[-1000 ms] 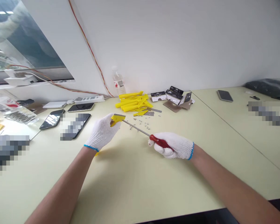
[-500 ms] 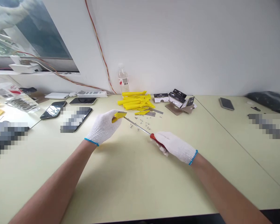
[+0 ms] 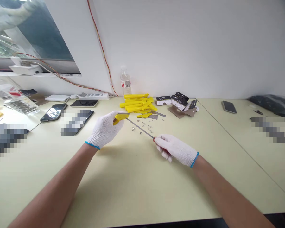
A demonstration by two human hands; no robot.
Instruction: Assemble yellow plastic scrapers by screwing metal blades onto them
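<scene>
Your left hand (image 3: 104, 129) in its knit glove clamps a yellow plastic scraper (image 3: 120, 117); your gloved right hand (image 3: 174, 149) clamps a screwdriver (image 3: 140, 127), tip at the scraper. Hands stay apart above the table (image 3: 133, 190), small screws (image 3: 133, 128) just beyond

The bare left forearm (image 3: 54, 190) and right forearm (image 3: 228, 193) reach in from the lower corners and angle toward each other, with white knit gloves (image 3: 103, 131) edged in blue at the wrists. The left hand (image 3: 103, 129) is raised, its fingers (image 3: 114, 118) curled closed. The right hand (image 3: 177, 150) sits lower, gripping in a loose fist, its fingers (image 3: 162, 141) pointing inward.
</scene>
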